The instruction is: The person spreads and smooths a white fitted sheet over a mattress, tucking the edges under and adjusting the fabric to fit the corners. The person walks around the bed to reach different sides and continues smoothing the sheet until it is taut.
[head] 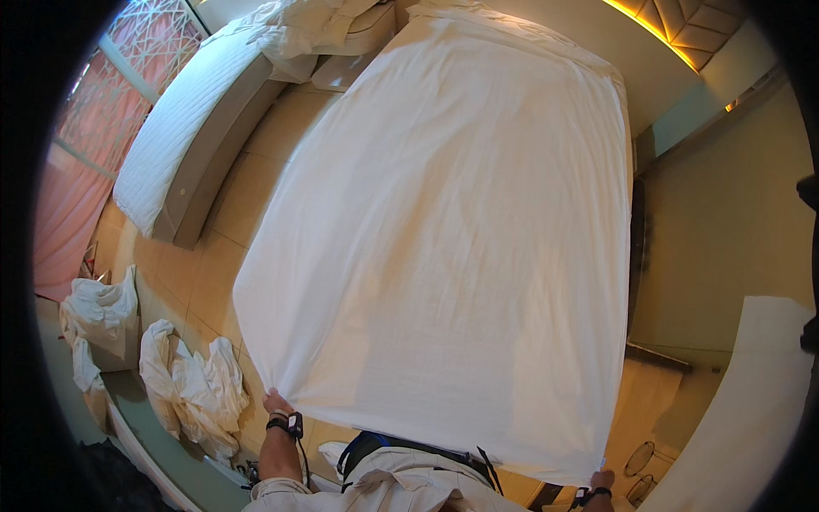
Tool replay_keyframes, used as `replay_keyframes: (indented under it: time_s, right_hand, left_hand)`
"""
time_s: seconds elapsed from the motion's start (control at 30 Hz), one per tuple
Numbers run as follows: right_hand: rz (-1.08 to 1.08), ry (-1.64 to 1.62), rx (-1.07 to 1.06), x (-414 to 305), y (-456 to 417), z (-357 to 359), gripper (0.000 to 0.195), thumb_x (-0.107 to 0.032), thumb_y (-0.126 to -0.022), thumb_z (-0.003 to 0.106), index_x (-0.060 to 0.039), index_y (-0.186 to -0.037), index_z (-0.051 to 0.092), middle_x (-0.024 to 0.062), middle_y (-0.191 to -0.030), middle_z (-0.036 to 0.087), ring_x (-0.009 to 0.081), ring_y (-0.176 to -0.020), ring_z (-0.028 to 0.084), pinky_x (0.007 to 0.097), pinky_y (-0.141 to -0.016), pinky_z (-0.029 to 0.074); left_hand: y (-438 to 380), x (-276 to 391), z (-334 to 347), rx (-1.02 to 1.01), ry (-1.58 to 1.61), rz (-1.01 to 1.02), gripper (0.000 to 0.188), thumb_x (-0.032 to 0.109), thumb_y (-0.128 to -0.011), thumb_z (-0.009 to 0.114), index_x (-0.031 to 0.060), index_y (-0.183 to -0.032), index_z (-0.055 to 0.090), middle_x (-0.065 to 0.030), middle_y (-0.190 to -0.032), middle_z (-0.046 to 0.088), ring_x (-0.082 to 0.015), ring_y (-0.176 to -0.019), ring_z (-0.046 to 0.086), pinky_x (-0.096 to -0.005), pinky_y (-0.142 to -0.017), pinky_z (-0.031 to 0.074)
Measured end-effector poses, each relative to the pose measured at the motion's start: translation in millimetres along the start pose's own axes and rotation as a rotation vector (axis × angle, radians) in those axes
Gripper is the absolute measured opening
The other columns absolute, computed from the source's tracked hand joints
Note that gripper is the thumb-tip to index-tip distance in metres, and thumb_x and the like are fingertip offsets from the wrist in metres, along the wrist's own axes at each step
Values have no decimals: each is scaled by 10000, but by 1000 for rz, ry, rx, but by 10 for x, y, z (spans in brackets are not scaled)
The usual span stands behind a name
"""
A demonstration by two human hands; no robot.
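Note:
A large white bed sheet (pixel 448 243) lies spread over the big bed, its near edge pulled taut across the front of my body. Bunched at one corner, it is gripped by my left hand (pixel 278 402) at the lower left. My right hand (pixel 601 480) grips the other near corner at the lower right, close to the picture's bottom edge. Each wrist wears a black strap with a small device. Faint creases run lengthwise along the cloth, and its far end is rumpled. Whatever is beneath the sheet is hidden.
A smaller bed with a white quilted mattress top (pixel 192 109) stands at the upper left, bedding heaped at its far end. Crumpled white linen (pixel 192 390) lies on the tiled floor at lower left. More white cloth (pixel 102 307) covers a box-like piece beside pink curtains (pixel 77 217).

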State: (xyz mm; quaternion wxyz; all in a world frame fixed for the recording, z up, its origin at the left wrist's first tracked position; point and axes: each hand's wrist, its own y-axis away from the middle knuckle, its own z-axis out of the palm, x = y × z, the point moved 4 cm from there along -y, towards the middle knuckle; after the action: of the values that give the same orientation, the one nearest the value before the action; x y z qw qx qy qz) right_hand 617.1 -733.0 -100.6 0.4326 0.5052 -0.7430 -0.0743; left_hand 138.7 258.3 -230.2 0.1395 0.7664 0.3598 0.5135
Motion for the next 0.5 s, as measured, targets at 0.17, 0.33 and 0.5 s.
replay_keyframes:
  time_s: [0.17, 0.33, 0.5]
  right_hand:
    - [-307, 423, -139, -109, -29, 69, 137, -110, -818, 652, 3, -746, 679, 158, -790, 711, 357, -704, 683, 463, -632, 537]
    - [298, -368, 90, 147, -165, 223, 196, -130, -901, 570, -44, -752, 665, 130, -693, 654, 328, -668, 651, 443, -535, 495]
    - [5, -121, 135, 68, -347, 236, 160, -134, -791, 653, 25, -780, 660, 248, -841, 703, 409, -846, 704, 476, -710, 571]
  left_hand:
    - [63, 37, -16, 40, -95, -74, 475, 233, -975, 529, -10, -1367, 416, -173, -1104, 622, -289, -876, 609, -438, -726, 512]
    - [70, 251, 130, -31, -124, -146, 392, 254, -977, 529, 61, -1308, 446, -116, -918, 630, -265, -713, 620, -443, -541, 517]
    - [158, 370, 303, -17, 22, -167, 259, 255, -927, 555, 31, -1056, 535, -107, -745, 589, -267, -595, 586, -472, -467, 463]
